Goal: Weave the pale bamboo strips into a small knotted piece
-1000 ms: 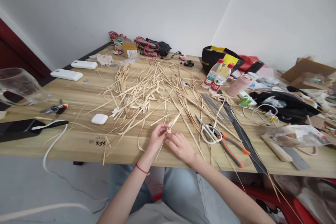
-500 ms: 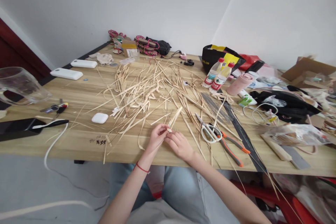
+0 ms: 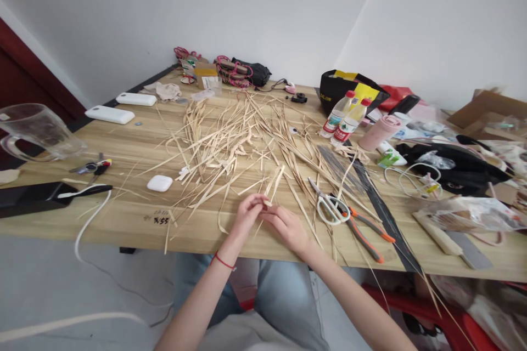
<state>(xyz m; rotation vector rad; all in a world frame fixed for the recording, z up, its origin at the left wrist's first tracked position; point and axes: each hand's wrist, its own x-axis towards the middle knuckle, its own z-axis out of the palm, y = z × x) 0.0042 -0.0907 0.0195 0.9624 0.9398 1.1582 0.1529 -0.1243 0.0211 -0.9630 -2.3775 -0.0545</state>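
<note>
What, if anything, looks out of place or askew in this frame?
A few thin straw-coloured strips hang over the front edge of the light wood-grain table, at right, looking stray. The white-handled metal scissors overlap the orange-and-grey-handled pliers, which looks untidy. No spill or breakage is evident.

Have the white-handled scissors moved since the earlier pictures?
No: the white-handled scissors keep the same place beside the black tape strip; only the whole scene shifts slightly rightward in view.
</note>
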